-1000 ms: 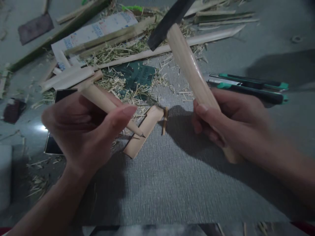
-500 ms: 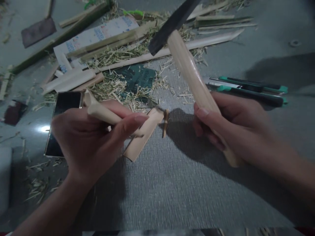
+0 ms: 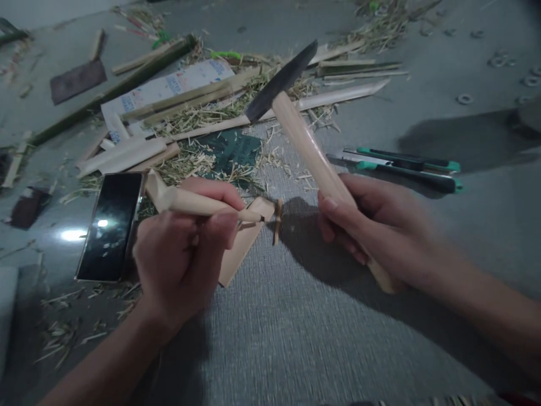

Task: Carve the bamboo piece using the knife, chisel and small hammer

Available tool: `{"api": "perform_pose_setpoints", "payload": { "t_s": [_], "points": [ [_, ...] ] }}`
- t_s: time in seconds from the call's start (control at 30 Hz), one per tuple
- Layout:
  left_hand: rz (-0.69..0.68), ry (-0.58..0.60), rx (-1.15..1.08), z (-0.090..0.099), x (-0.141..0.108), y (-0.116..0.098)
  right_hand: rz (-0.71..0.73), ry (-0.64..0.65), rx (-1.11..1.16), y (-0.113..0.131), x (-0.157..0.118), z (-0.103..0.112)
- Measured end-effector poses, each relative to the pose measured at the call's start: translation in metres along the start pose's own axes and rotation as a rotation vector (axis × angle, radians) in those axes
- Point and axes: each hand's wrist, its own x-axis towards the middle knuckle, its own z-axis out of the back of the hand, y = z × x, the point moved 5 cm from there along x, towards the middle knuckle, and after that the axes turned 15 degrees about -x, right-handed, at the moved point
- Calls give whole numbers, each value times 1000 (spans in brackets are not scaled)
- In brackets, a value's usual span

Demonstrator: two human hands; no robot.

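Note:
My left hand (image 3: 181, 242) is closed around a pale wooden-handled tool (image 3: 198, 203) that tapers to a small dark tip. That tip points right, over the upper end of a flat bamboo piece (image 3: 243, 248) lying on the grey mat; whether it touches cannot be told. Part of the bamboo is hidden behind my fingers. Just right of it lies a thin brown sliver (image 3: 278, 221). My right hand (image 3: 372, 220) grips a hammer (image 3: 310, 149) by its wooden handle, its dark head raised up and to the left.
A smartphone (image 3: 110, 228) lies left of my left hand. Two green-and-black utility knives (image 3: 409, 169) rest beyond my right hand. Shavings (image 3: 186, 155), bamboo strips (image 3: 203, 93) and a dark green sheet (image 3: 236, 149) cover the far side. Several metal washers (image 3: 465, 98) lie at far right.
My left hand has shifted right and levelled the tool, bringing its tip nearer the bamboo's upper end. The hammer head appears lower in view. The view has also moved a little.

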Motion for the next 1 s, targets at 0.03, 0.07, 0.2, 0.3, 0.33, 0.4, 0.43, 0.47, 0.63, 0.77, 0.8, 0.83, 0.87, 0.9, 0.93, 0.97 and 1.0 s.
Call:
{"api": "perform_pose_setpoints", "payload": {
  "t_s": [0.03, 0.07, 0.2, 0.3, 0.33, 0.4, 0.43, 0.47, 0.63, 0.77, 0.8, 0.83, 0.87, 0.9, 0.93, 0.97, 1.0],
  "points": [
    [-19, 5, 28, 0, -1, 1, 3, 2, 8, 0, 0, 0],
    [-35, 10, 51, 0, -1, 2, 4, 4, 17, 0, 0, 0],
    [-83, 68, 50, -2, -1, 2, 10, 4, 45, 1, 0, -1],
    [-84, 91, -6, -3, 0, 2, 0, -5, 45, 2, 0, -1],
    [-98, 96, -34, -4, 1, 2, -5, -6, 48, 2, 0, -1],
    [-133, 112, -94, -5, 1, 2, -2, 1, 51, 3, 0, -1],
    [-146, 119, -121, -5, 1, 3, 2, 8, 47, 4, 0, 0],
    [-151, 124, -142, -5, 2, 3, 6, 14, 40, 4, 0, 0],
    [-89, 128, -153, -4, 3, 5, -19, 13, 9, 1, -1, 0],
    [-65, 88, -143, -3, 3, 5, -10, 9, 7, 1, -1, 0],
    [-63, 92, -127, -4, 3, 4, -5, 10, 13, 1, -2, 0],
    [-64, 98, -114, -5, 4, 4, -4, 12, 19, 2, -2, 0],
    [-63, 104, -104, -6, 4, 4, -6, 14, 27, 3, -2, 0],
    [-67, 110, -99, -7, 5, 4, -7, 16, 33, 3, -2, 1],
    [-73, 114, -98, -8, 5, 3, -10, 17, 34, 4, -2, 1],
    [-81, 119, -95, -9, 5, 3, -10, 16, 33, 5, -2, 1],
    [-90, 122, -93, -9, 5, 3, -9, 15, 29, 5, -1, 1]
  ]
}}
